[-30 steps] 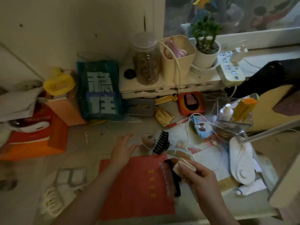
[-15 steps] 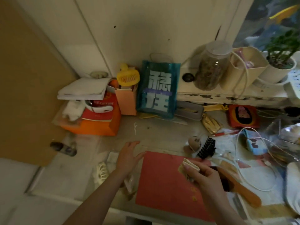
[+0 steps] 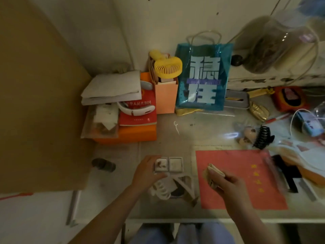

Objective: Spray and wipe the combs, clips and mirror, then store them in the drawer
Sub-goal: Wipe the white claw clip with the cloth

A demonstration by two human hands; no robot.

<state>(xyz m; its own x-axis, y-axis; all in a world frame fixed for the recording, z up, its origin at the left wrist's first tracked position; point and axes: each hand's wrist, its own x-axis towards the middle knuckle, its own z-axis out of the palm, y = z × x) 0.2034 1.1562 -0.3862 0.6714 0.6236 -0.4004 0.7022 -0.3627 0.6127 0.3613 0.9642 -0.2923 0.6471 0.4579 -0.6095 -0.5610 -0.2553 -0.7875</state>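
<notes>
A small folding mirror (image 3: 168, 164), opened into two square panels set side by side, is seen lying flat on the worktop (image 3: 175, 136) just left of the red folder (image 3: 235, 178). Its long axis runs left to right, parallel to the worktop's near edge, with both panels facing up. The left hand (image 3: 146, 171) is laid over the mirror's left end, and its grip is closed on that end, with the thumb along the near edge and the fingers on the far side. Just nearer than the mirror, and left of the red folder, a white claw clip (image 3: 161, 190) is seen lying with its teeth pointing left; it is partly hidden by the left hand's wrist.

A folded wipe (image 3: 213, 175) is pinched in the grip of the right hand (image 3: 226, 184), which is held over the left part of the red folder, the wipe's folded end pointing away and to the left.

Beyond the red folder's far right corner a black claw clip (image 3: 263, 137) is seen, its teeth pointing towards the folder. At the folder's right edge a black comb (image 3: 285, 173) is blurred; its long axis appears to run near to far. A blue gift bag (image 3: 202, 76) stands well beyond the folder against the wall.
</notes>
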